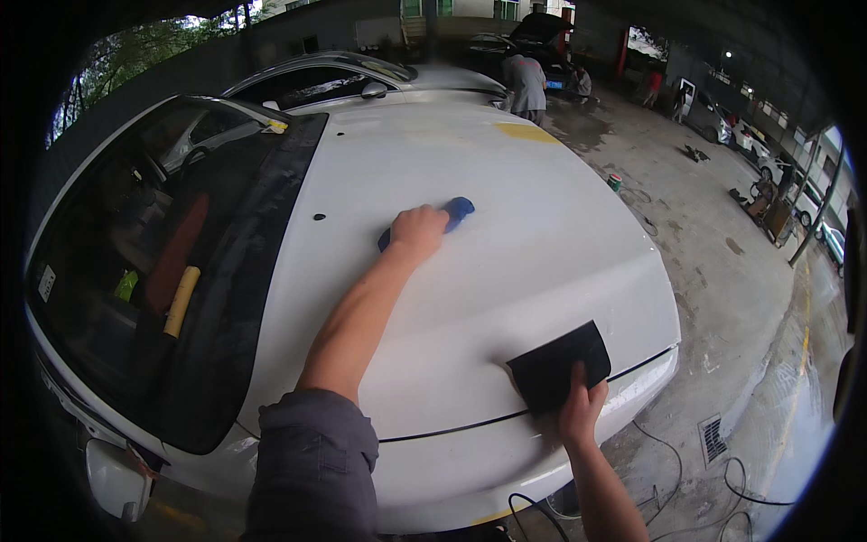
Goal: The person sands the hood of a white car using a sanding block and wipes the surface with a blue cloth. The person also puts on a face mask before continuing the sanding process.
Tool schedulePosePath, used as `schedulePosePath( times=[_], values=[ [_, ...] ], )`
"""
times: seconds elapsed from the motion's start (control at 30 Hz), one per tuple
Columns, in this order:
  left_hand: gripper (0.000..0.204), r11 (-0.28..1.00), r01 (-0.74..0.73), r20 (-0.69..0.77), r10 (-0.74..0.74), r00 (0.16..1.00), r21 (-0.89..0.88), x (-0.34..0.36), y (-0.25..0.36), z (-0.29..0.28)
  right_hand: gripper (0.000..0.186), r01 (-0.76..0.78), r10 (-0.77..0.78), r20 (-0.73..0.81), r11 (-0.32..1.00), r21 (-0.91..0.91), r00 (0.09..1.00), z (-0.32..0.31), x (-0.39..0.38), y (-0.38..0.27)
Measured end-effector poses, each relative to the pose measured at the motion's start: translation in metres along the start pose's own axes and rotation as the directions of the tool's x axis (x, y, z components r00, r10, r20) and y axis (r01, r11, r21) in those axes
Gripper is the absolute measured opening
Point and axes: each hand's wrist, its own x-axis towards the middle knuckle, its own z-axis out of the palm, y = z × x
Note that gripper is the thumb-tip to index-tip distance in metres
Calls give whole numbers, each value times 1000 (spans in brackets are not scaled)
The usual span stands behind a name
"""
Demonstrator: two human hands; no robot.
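A white car's bonnet (506, 235) fills the middle of the view. My left hand (417, 230) is stretched out over it and grips a blue sanding block (454, 213), pressed flat on the paint. My right hand (578, 411) rests near the bonnet's front edge and holds a black sheet (555, 363) flat against the panel with thumb and fingers. A yellowish patch (526, 132) marks the bonnet's far side.
The windscreen (172, 271) lies to the left, with a yellow cylinder (181, 301) against it. A silver car (361, 77) stands behind. Two people (526, 86) work at a dark car further back. Black hoses (686, 492) and a floor drain (712, 440) lie on wet concrete at right.
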Motion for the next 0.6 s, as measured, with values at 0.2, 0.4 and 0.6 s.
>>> schedulePosePath(
  times=[0.2, 0.4, 0.6],
  values=[
    [39, 995, -59, 83, 65, 994, -75, -138, 15, -62, 28, -62, 66, -9, 974, 219, 998, 4, 14, 5],
    [46, 972, 231, 172, -219, 960, -50, -292, -5, -154, 32, 302, -302, -6, 953, -34, 953, 80, 131, -74],
    [47, 886, 447, 87, -458, 885, 119, -341, -30, -179, 55, 866, -198, 906, 425, -264, 374, 223, 130, -48]
  ],
)
